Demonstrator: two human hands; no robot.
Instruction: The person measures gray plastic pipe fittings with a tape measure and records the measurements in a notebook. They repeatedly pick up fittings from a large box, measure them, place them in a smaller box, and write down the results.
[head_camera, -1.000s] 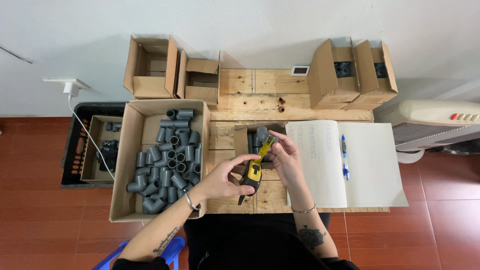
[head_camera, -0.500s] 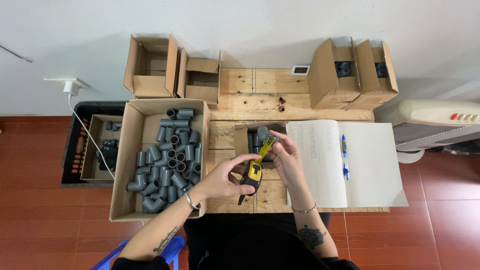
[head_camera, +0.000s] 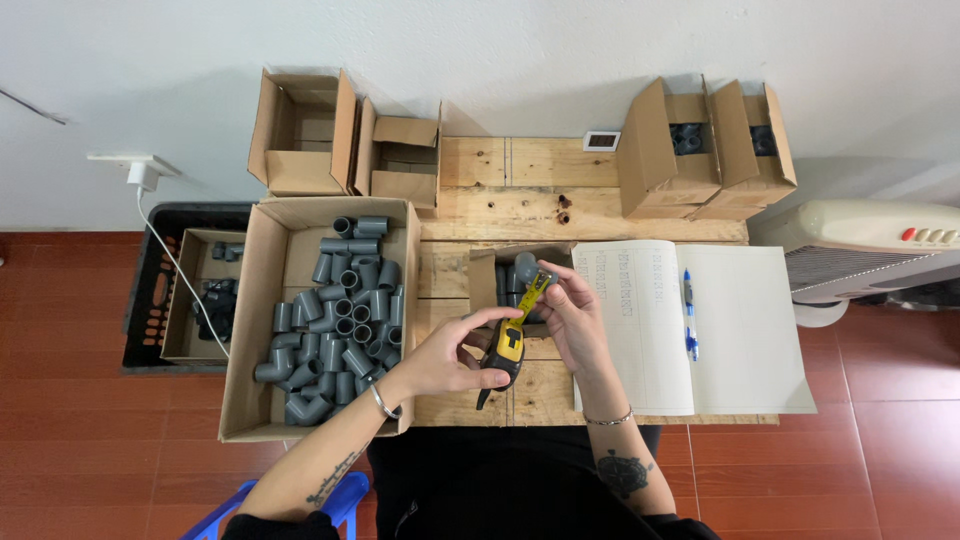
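Note:
My left hand (head_camera: 450, 358) grips a yellow and black tape measure (head_camera: 508, 345) over the wooden table (head_camera: 530, 200). Its yellow blade (head_camera: 530, 296) runs up and to the right. My right hand (head_camera: 572, 315) holds the blade's end against a grey pipe fitting (head_camera: 526, 268), pinched in the fingertips. Just behind the fitting sits a small open cardboard box (head_camera: 486, 275) with more grey fittings in it.
A large cardboard box (head_camera: 250, 330) of several grey pipe fittings stands at the left. An open notebook (head_camera: 740, 330) with a blue pen (head_camera: 689, 315) lies at the right. Open cardboard boxes (head_camera: 300, 130) line the back edge; a black crate (head_camera: 140, 300) sits on the floor.

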